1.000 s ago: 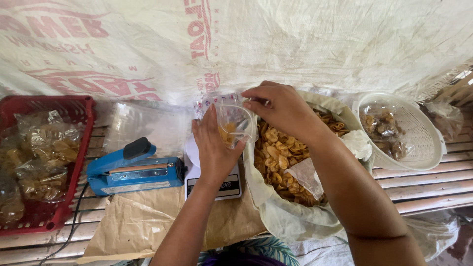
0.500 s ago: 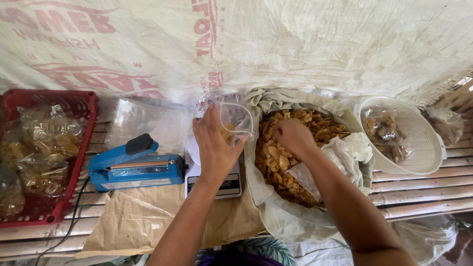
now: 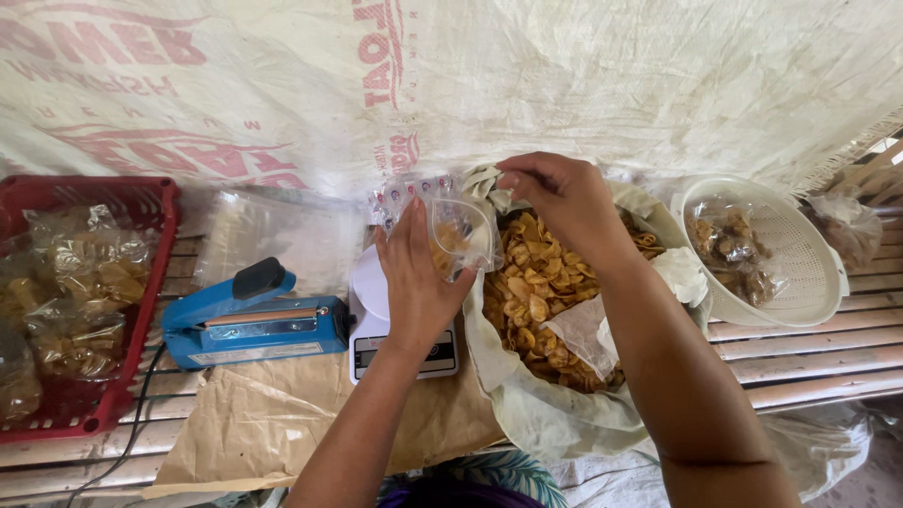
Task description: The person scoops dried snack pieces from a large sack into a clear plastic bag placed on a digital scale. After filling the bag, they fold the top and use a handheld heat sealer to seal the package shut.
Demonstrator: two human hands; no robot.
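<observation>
Bag (image 3: 461,235) of clear thin plastic, light and limp, left hand (image 3: 419,282) pinching its side, right hand (image 3: 564,202) pinching its mouth rim, likely best hold.

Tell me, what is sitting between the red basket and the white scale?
A blue heat sealer lies between the red basket and the white scale, on the slatted bench. The head view shows it.

Glossy clear plastic pouch (image 3: 458,235); matt woven sacking (image 3: 564,75); blue, seemingly plastic-cased sealer (image 3: 249,325); rough wooden slats (image 3: 809,353); creased brown paper (image 3: 282,414).
</observation>
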